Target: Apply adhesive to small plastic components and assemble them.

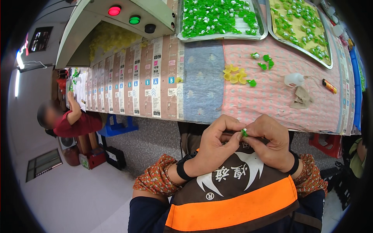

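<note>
Close to the table's front edge, over my apron, both hands meet at a small green plastic piece with a white part [244, 132]. My left hand [221, 140] pinches it between thumb and forefinger. From the other side, the fingertips of my right hand [271, 143] close on the same piece, hiding part of it. Ahead on the pink quilted cloth lies a cluster of yellow translucent cup-like pieces [234, 75]. Around them are loose green pieces [267, 62], one of them with a white ball [255, 56].
At the back are a metal tray [223, 38] of green-and-white pieces and a second tray [328, 64] of similar ones. A white bottle [294, 80], a crumpled rag [301, 98] and a yellow-red tube [329, 86] lie right. Left stands a machine housing [128, 9]; beyond, another person [79, 121] works.
</note>
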A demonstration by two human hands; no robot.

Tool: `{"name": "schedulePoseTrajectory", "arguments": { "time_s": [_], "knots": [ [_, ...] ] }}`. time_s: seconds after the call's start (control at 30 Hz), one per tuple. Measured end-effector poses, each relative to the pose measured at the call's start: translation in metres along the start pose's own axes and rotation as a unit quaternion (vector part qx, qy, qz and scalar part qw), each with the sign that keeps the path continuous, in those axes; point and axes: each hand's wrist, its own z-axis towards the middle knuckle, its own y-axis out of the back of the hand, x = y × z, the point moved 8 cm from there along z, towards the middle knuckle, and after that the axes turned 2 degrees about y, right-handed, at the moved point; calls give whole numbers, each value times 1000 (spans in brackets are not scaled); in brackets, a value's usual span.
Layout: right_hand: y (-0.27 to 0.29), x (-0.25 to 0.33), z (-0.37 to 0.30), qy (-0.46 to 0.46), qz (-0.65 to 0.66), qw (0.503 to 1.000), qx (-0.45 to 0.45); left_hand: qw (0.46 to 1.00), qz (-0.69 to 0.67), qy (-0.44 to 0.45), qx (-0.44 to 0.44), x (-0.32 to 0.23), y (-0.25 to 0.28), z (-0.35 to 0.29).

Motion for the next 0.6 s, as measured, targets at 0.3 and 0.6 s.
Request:
{"name": "schedulePoseTrajectory", "arguments": {
  "time_s": [0.3, 0.6],
  "knots": [
    [-3, 0, 0, -1, -11, 1000, 4, 1000, -17, 19, -3, 3, 3, -1],
    [-5, -2, -2, -3, -8, 1000, 12, 997, -57, 56, 1, 11, 5, -2]
  ]
}}
